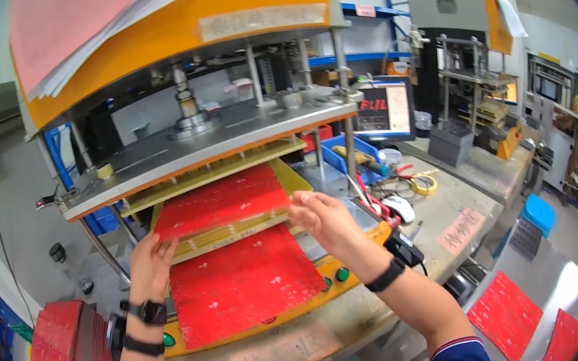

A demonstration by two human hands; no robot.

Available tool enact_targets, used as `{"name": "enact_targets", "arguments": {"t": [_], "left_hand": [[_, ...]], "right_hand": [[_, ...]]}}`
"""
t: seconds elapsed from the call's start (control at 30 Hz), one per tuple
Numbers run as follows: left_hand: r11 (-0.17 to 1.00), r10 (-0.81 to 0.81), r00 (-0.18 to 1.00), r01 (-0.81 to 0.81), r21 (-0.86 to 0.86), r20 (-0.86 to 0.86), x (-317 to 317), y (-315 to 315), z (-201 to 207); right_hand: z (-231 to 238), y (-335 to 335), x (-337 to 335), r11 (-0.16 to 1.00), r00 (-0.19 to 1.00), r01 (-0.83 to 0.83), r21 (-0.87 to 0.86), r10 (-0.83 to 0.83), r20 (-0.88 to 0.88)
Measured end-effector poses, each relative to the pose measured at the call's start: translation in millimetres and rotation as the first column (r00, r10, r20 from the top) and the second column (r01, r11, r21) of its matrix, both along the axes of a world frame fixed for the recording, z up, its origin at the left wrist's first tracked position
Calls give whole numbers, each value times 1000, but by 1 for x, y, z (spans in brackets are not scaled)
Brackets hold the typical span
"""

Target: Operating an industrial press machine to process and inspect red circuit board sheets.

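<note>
A red circuit board panel [224,200] with pale marks lies on the yellow test fixture [223,237], beneath the raised upper plate of a press [222,131]. At the panel's near left corner is my left hand [150,268], its fingers closed against the edge. My right hand [324,218] has curled fingers at the near right corner of the same panel. Part of both grips is hidden by the fingers. A second red circuit board panel [245,288] lies flat in front of the fixture, between my forearms.
Green buttons [343,274] sit along the yellow front edge. To the right are a monitor [386,109], blue bin [357,159], mouse [398,208] and yellow tape roll [423,184]. Stacked red boards [57,332] stand lower left; more red boards [505,316] lie on a metal table.
</note>
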State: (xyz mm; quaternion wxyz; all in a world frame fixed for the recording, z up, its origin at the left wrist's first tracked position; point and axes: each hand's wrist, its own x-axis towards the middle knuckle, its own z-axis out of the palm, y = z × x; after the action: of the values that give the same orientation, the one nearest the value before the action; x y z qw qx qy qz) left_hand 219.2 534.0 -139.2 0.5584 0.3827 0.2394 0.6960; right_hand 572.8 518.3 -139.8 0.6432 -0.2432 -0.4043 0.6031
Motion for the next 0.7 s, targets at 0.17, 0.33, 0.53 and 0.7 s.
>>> {"name": "enact_targets", "arguments": {"t": [0.17, 0.33, 0.53, 0.7], "left_hand": [[999, -29, 980, 32, 13, -196, 30, -94, -22], [979, -203, 917, 178, -103, -343, 90, -177, -15], [835, -548, 777, 531, -145, -310, 121, -206, -17], [790, -612, 721, 573, -216, -326, 121, -208, -35]], "right_hand": [[-36, -116, 22, 939, 957, -262, -225, 222, -189], [-75, -226, 42, 973, 991, 18, -229, -47, -124], [-101, -329, 146, 806, 839, 528, -267, -544, 18], [-122, -419, 259, 387, 419, 905, -174, -881, 220]]}}
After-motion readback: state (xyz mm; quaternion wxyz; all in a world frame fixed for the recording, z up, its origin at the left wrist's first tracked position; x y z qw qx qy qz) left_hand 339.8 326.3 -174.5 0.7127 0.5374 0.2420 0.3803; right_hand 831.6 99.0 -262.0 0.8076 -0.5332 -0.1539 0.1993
